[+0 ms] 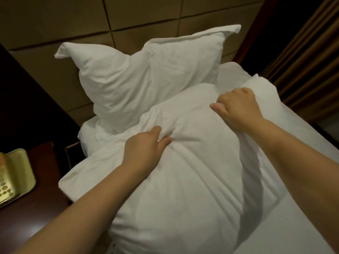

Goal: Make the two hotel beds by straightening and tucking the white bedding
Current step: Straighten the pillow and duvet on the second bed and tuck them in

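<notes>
Hands meet on the near pillow (183,171) in the head view, which lies flat on the bed and takes up most of the lower middle. The left hand (145,145) pinches a raised fold of the pillowcase between thumb and fingers near the pillow's upper left. The right hand (236,107) grasps the far right end, its fingers curled over the top edge with the thumb lying along the fabric. A second pillow (139,76) stands behind, propped upright against the padded headboard (55,24), with its lower edge just beyond the near pillow. White sheet (293,217) shows bare to the right of the near pillow and runs to the mattress edge, beside the brown pleated curtain (308,61). On the left the pillow's corner overhangs the bed toward a dark wooden nightstand (36,208), which carries a gold-coloured telephone (12,173) at the frame's edge. Both pillowcases are soft white cloth, creased and plump, and the rear one has limp flanged corners. The headboard is tan, divided into square panels.
</notes>
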`<state>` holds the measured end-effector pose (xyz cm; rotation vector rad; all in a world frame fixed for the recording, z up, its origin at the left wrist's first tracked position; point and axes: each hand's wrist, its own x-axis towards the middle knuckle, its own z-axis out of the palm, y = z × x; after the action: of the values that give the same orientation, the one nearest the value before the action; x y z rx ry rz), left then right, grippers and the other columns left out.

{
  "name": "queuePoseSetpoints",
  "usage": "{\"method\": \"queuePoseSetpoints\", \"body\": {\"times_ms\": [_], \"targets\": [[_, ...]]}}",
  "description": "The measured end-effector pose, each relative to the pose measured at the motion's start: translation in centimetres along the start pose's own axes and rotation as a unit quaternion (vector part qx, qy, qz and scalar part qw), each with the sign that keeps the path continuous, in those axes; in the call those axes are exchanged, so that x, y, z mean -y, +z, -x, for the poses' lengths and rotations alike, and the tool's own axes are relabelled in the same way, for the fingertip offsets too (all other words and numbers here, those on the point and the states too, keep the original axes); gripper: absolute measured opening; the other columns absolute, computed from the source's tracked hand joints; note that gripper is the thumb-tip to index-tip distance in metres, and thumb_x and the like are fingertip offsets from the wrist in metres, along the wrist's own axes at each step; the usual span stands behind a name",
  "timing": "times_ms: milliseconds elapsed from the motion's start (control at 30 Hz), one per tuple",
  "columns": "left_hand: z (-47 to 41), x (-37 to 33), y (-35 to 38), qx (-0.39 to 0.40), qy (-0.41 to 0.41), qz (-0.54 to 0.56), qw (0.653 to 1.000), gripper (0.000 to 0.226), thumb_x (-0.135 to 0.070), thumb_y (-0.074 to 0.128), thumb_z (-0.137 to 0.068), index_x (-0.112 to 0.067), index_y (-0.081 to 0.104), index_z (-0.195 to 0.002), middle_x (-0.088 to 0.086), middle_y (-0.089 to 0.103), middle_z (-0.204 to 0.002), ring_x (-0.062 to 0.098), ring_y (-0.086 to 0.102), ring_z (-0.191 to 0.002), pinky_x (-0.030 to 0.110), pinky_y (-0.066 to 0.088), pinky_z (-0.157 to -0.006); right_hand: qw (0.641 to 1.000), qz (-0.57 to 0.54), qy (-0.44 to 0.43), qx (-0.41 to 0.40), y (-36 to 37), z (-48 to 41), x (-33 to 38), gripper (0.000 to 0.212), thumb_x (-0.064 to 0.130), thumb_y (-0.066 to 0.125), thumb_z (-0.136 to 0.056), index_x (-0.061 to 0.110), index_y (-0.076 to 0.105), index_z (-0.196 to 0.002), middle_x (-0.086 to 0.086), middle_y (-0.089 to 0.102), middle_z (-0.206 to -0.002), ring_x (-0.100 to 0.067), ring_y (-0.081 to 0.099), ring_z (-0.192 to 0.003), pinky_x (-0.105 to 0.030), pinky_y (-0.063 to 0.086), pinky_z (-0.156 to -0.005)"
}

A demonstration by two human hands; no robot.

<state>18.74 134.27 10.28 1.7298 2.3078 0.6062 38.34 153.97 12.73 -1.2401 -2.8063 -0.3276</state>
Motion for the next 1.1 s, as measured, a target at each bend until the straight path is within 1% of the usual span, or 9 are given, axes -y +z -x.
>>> {"method": "queuePoseSetpoints", "body": {"times_ms": [100, 200, 267, 333, 467, 633, 767, 933, 1100], "targets": [[-0.7, 1.3, -1.3, -0.139, 0.074, 0.025, 0.987, 0.041, -0.047, 0.042, -0.09, -0.015, 0.048, -0.065, 0.001, 0.053, -0.049, 0.025, 0.052, -0.044, 0.028, 0.037, -0.042, 0.983, -0.013, -0.062, -0.17, 0.0, -3.1, -0.5, 0.057, 0.042, 0.028, -0.097, 0.011, 0.058, -0.06, -0.012, 0.06, -0.057, -0.031, 0.052, -0.056, -0.038, 0.024, -0.069], [-4.6, 5.8, -0.7, -0.166, 0.029, -0.033, 0.985, 0.043, -0.041, 0.05, -0.09, -0.01, 0.059, -0.062, 0.008, 0.058, -0.065, 0.028, 0.054, -0.059, 0.036, 0.042, -0.056, 0.96, -0.014, -0.119, -0.254, 1.2, -8.8, 1.0, 0.046, 0.031, 0.044, -0.095, 0.011, 0.056, -0.056, -0.011, 0.057, -0.052, -0.03, 0.053, -0.052, -0.038, 0.025, -0.067], [-7.9, 9.2, 1.2, -0.118, -0.061, -0.036, 0.991, 0.033, -0.034, 0.062, -0.089, -0.006, 0.07, -0.073, 0.02, 0.062, -0.106, 0.039, 0.055, -0.094, 0.047, 0.043, -0.08, 0.961, -0.019, -0.171, -0.214, 3.9, -13.6, 3.1, 0.043, 0.033, 0.045, -0.092, 0.012, 0.059, -0.058, -0.008, 0.06, -0.056, -0.029, 0.056, -0.058, -0.037, 0.028, -0.068], [-10.3, 11.8, 4.0, -0.018, -0.141, 0.016, 0.99, 0.029, -0.032, 0.06, -0.091, -0.008, 0.074, -0.085, 0.025, 0.042, -0.14, 0.043, 0.041, -0.124, 0.052, 0.035, -0.101, 0.962, -0.044, -0.232, -0.136, 7.2, -17.6, 5.0, 0.041, 0.037, 0.043, -0.091, 0.012, 0.064, -0.066, -0.006, 0.063, -0.065, -0.029, 0.059, -0.068, -0.035, 0.036, -0.071], [-12.5, 14.9, 9.6, 0.079, -0.17, -0.01, 0.982, 0.034, -0.039, 0.047, -0.096, -0.014, 0.069, -0.103, 0.02, 0.031, -0.15, 0.038, 0.034, -0.133, 0.052, 0.033, -0.103, 0.948, -0.18, -0.254, 0.06, 13.3, -21.5, 7.1, 0.038, 0.044, 0.042, -0.094, 0.016, 0.059, -0.113, -0.004, 0.063, -0.112, -0.027, 0.054, -0.107, -0.032, 0.032, -0.09], [-13.4, 15.3, 12.2, 0.126, -0.16, 0.024, 0.979, 0.076, -0.061, 0.013, -0.081, -0.011, 0.063, -0.107, 0.014, 0.066, -0.107, 0.033, 0.06, -0.098, 0.038, 0.044, -0.083, 0.952, -0.172, -0.23, 0.103, 19.0, -20.7, 7.3, 0.058, 0.05, 0.018, -0.095, 0.018, 0.065, -0.106, -0.008, 0.068, -0.097, -0.031, 0.056, -0.091, -0.035, 0.031, -0.084], [-12.6, 15.5, 13.5, 0.141, -0.195, 0.153, 0.958, 0.046, -0.055, 0.026, -0.083, -0.016, 0.052, -0.078, 0.013, 0.062, -0.077, 0.035, 0.056, -0.081, 0.036, 0.035, -0.069, 0.949, -0.126, -0.181, 0.226, 20.3, -18.6, 7.3, 0.058, 0.048, 0.021, -0.102, 0.016, 0.07, -0.099, -0.012, 0.068, -0.1, -0.033, 0.06, -0.095, -0.035, 0.039, -0.077], [-10.8, 12.3, 13.9, 0.153, -0.176, 0.345, 0.909, 0.042, -0.054, 0.038, -0.082, -0.015, 0.051, -0.072, -0.013, 0.055, -0.067, -0.002, 0.048, -0.065, 0.01, 0.035, -0.064, 0.912, -0.14, -0.153, 0.353, 17.4, -14.4, 4.3, 0.054, 0.051, 0.019, -0.098, 0.022, 0.064, -0.103, 0.0, 0.065, -0.098, -0.017, 0.054, -0.087, -0.034, 0.039, -0.076], [-9.7, 9.1, 14.0, 0.185, -0.155, 0.475, 0.846, 0.038, -0.045, 0.047, -0.086, -0.012, 0.057, -0.068, -0.015, 0.054, -0.063, -0.001, 0.049, -0.063, 0.015, 0.04, -0.064, 0.896, -0.129, -0.093, 0.414, 14.1, -10.8, 2.1, 0.054, 0.058, 0.019, -0.096, 0.034, 0.065, -0.112, 0.007, 0.066, -0.108, -0.014, 0.056, -0.097, -0.034, 0.042, -0.085]]}}
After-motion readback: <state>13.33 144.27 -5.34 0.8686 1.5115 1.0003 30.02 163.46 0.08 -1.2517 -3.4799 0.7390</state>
